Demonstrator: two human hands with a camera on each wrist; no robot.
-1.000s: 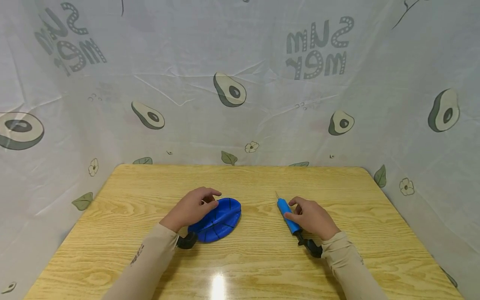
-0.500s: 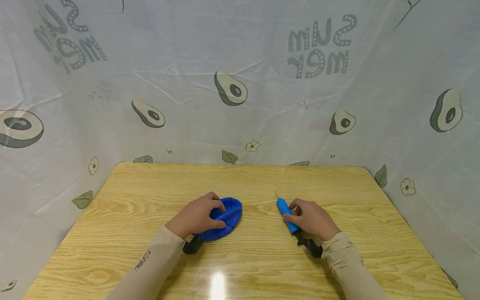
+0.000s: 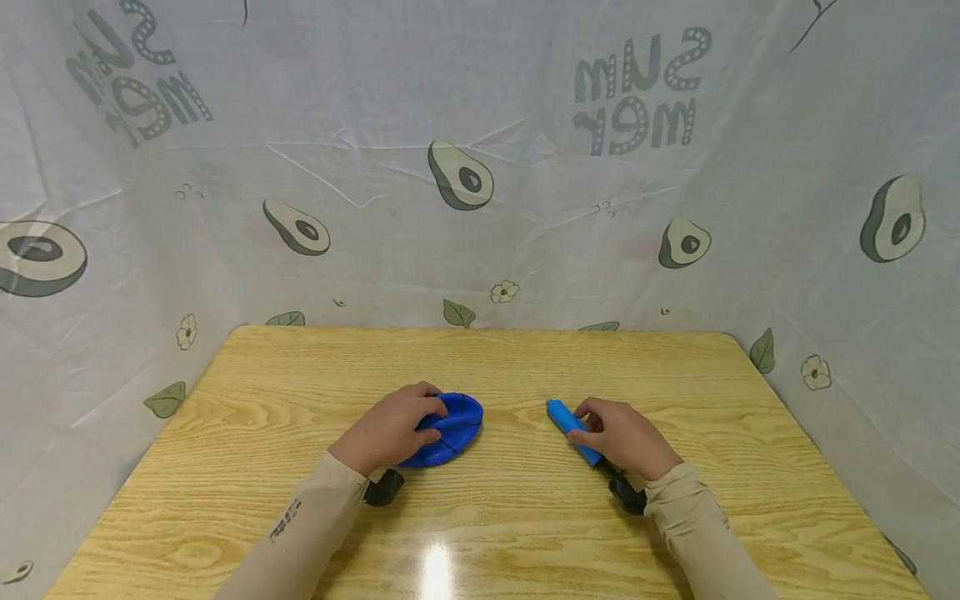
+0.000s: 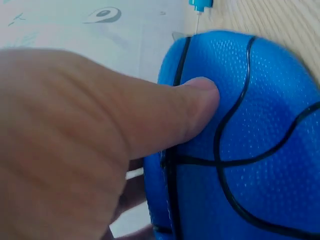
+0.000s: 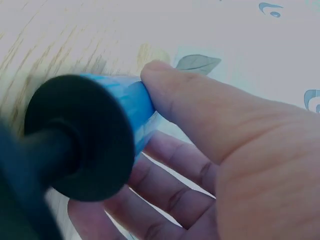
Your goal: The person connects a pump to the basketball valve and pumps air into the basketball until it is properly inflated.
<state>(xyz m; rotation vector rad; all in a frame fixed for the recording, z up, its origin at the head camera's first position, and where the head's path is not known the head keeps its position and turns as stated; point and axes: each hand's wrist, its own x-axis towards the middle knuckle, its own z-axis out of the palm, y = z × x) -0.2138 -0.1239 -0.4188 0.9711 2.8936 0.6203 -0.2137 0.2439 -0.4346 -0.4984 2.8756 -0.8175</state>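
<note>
A deflated blue basketball (image 3: 459, 427) with black lines lies dented on the table, left of centre. My left hand (image 3: 393, 429) pinches its near-left edge; in the left wrist view the thumb presses the pebbled ball (image 4: 270, 115) while the other fingers go behind it, partly hidden. To the right, my right hand (image 3: 626, 437) grips a blue hand pump (image 3: 564, 419) by its barrel, thumb on one side and fingers curled round the other. The pump's thin needle points away and toward the ball's side. The right wrist view has its black end cap (image 5: 85, 135) close up.
The wooden table (image 3: 495, 533) ends at a white curtain (image 3: 360, 275) printed with avocados, which stands behind it and along both sides. A dark camera mount (image 3: 384, 489) sits at the left wrist, another (image 3: 628, 497) at the right.
My left hand has shifted slightly right and down and closed onto the ball, which tilted a little. The pump's needle end has swung slightly left in my right hand.
</note>
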